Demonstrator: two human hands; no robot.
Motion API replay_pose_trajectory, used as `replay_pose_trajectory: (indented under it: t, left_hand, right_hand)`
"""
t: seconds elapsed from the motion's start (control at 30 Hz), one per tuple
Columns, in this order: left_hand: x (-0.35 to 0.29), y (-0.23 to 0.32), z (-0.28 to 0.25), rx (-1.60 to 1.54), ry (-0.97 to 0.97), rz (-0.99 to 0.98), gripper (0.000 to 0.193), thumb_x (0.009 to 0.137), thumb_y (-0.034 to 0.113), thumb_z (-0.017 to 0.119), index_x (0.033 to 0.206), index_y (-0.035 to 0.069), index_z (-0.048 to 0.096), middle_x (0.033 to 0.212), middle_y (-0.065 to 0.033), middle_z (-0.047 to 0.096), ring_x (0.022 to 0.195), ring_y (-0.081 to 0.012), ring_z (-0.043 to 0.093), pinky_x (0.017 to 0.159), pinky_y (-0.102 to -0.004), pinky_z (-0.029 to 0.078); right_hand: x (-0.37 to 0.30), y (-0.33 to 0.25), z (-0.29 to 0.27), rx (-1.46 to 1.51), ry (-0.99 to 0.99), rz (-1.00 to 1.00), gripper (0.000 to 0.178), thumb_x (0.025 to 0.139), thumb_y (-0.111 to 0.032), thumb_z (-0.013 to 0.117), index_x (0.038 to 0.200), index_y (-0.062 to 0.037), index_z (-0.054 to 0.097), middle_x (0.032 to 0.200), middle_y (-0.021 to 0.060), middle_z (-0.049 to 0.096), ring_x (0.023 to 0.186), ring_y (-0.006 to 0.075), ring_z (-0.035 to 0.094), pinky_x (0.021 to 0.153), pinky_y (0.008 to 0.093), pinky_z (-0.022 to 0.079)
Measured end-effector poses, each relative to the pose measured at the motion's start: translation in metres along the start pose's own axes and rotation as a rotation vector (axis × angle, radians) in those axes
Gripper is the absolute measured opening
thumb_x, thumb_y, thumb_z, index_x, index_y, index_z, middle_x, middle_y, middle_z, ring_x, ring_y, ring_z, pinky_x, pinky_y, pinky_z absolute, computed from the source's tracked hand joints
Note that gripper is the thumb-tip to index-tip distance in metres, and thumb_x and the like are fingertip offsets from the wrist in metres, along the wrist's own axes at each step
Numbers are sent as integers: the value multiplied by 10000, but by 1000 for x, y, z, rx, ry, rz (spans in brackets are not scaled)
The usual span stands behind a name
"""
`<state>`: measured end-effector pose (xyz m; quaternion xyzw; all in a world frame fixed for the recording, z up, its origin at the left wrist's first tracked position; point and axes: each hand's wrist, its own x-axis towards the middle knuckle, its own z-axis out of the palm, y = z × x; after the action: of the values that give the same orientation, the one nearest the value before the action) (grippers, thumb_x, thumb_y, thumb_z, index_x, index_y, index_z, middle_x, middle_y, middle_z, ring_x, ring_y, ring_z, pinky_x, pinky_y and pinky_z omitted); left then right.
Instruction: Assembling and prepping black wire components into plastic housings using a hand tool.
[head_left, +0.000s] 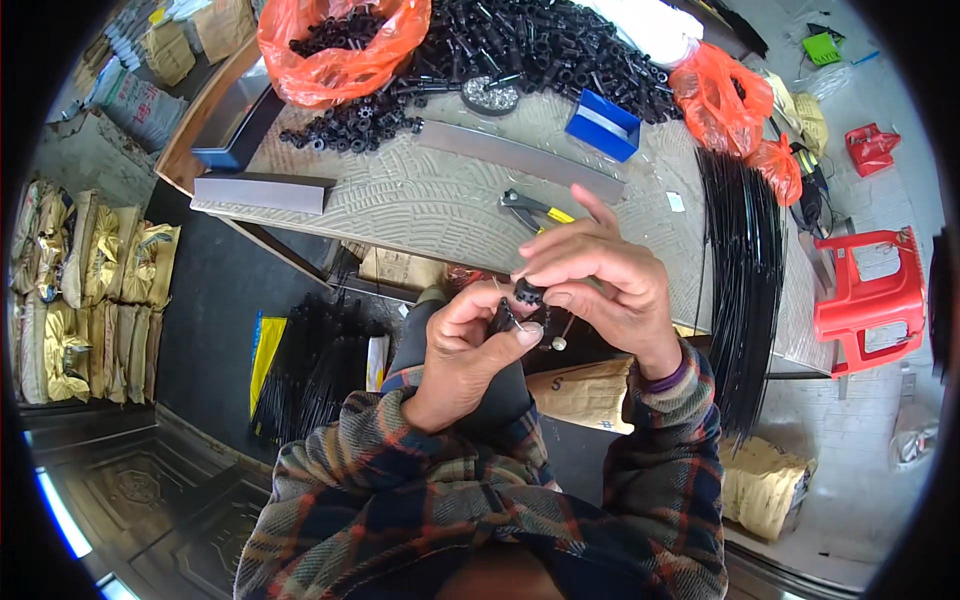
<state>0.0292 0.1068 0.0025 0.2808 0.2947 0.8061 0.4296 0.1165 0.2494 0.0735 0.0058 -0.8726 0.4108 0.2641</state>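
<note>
Both of my hands meet in front of me, just off the table's near edge. My right hand (605, 285) pinches a small black ribbed plastic cap (528, 292) between thumb and forefinger, its other fingers raised. In my left hand (465, 350) a small black part (503, 318) with a thin shiny strand is gripped between thumb and fingertips; its exact kind is partly hidden. Below the cap a small pale round bead (558, 343) hangs by my right thumb. Pliers (535, 210) with yellow-and-black handles lie on the table (400, 210), just beyond my hands.
Black plastic parts (540, 50) lie heaped at the back, beside orange bags (335, 60). A blue box (603, 125), a round dish (490, 95) and grey metal strips (520, 160) are nearer. Long black rods (742, 270) hang over the right side, near a red stool (870, 300).
</note>
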Motion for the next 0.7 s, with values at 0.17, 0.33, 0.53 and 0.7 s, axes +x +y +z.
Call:
replay_pose_trajectory:
  t: [0.17, 0.33, 0.53, 0.7]
  left_hand:
    - [0, -1, 2, 49, 20, 21, 236, 776, -67, 620, 987, 18, 561, 939, -7, 555, 870, -67, 519, 774, -217, 425]
    - [-1, 2, -1, 30, -6, 17, 261, 780, -70, 618, 1017, 16, 552, 940, -4, 543, 881, -65, 509, 776, -222, 422]
    - [-2, 3, -12, 22, -23, -12, 263, 788, -65, 574, 1039, 3, 540, 951, -6, 536, 891, -65, 497, 782, -224, 404]
    - [-4, 9, -10, 10, -9, -36, 287, 781, -59, 558, 1062, -7, 531, 970, -18, 545, 899, -84, 504, 816, -251, 400]
  right_hand:
    - [0, 7, -4, 16, -61, -22, 123, 722, -117, 699, 831, -108, 642, 840, 27, 682, 1017, 204, 574, 1061, 467, 139]
    - [4, -7, -6, -171, -120, -143, 230, 678, -201, 753, 856, -129, 628, 873, 12, 682, 1047, 221, 556, 1067, 473, 66]
    - [-6, -18, 13, -380, 10, -98, 303, 647, -159, 742, 913, -124, 601, 912, -13, 661, 1073, 209, 536, 1052, 521, 54]
    - [-4, -15, 25, -359, 84, -80, 250, 666, -70, 676, 896, -108, 585, 900, 15, 672, 1066, 219, 546, 1054, 515, 46]
